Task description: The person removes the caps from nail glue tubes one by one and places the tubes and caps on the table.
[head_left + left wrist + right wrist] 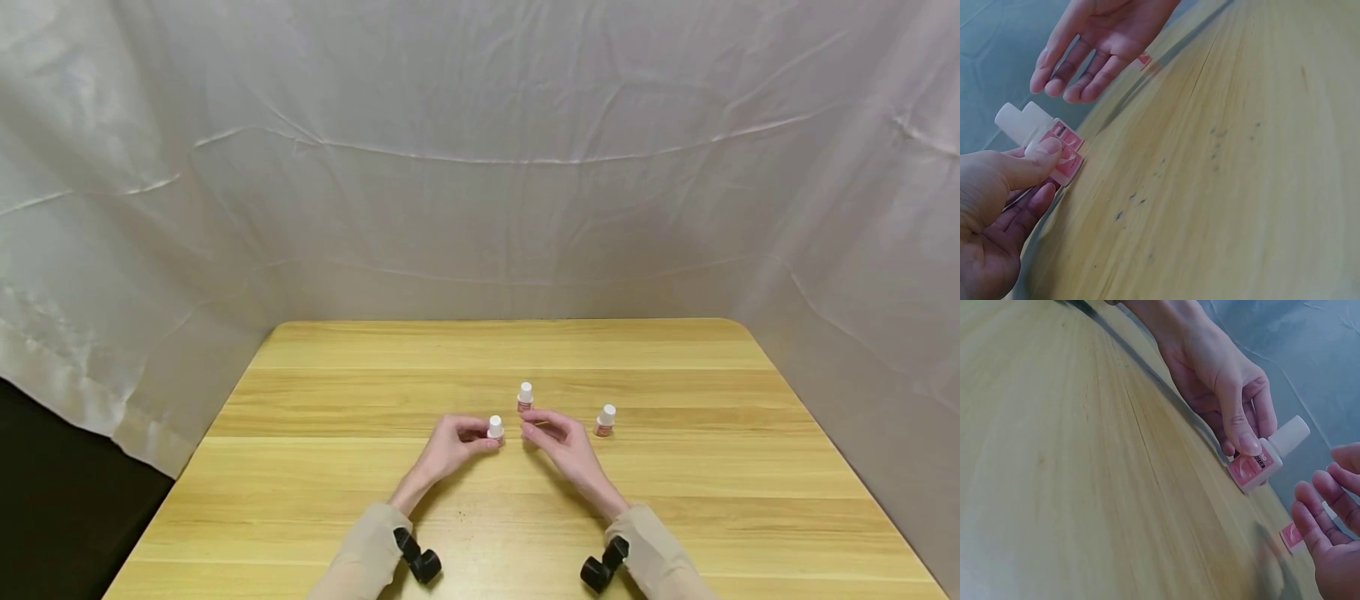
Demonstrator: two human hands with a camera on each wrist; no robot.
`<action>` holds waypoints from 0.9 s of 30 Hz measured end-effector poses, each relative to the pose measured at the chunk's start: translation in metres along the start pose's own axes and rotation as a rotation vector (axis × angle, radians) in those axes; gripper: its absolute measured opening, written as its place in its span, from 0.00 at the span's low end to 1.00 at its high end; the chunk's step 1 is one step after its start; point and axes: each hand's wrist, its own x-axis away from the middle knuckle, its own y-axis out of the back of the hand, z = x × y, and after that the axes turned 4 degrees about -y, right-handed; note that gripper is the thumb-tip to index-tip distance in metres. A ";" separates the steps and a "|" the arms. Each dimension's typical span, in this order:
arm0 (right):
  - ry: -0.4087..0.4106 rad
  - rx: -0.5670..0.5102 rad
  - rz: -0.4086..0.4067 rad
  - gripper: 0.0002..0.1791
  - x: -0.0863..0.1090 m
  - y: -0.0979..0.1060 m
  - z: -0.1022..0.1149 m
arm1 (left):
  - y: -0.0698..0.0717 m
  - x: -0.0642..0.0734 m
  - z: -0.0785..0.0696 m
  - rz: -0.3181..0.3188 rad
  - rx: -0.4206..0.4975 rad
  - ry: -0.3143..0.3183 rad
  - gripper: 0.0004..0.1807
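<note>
Between thumb and fingers my left hand (447, 451) pinches a small white bottle (495, 427) with a white cap and a pink label. It stands upright at the tabletop, and in the right wrist view the thumb lies across the label of this bottle (1254, 469). My right hand (568, 454) is just to the right, fingers loosely bent and nothing between them. Just beyond its fingertips stands a second such bottle (525, 395), its lower part overlapped by the fingers in the head view. A third matching bottle (605, 420) stands upright to the right of my right hand.
The wooden table (337, 492) has rounded back corners and a few small dark marks near the hands. A pale grey curtain (480, 217) hangs behind it and along both sides. Black wrist cameras are strapped over both beige sleeves (367, 542).
</note>
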 end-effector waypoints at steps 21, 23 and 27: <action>0.048 0.023 0.026 0.20 -0.010 -0.009 0.002 | -0.003 -0.002 -0.005 0.089 -0.016 -0.044 0.14; 0.051 0.036 0.029 0.20 -0.012 -0.011 0.003 | -0.003 -0.003 -0.005 0.092 -0.012 -0.050 0.14; 0.053 0.057 0.039 0.20 -0.014 -0.013 0.004 | -0.003 -0.003 -0.004 0.093 0.021 -0.039 0.16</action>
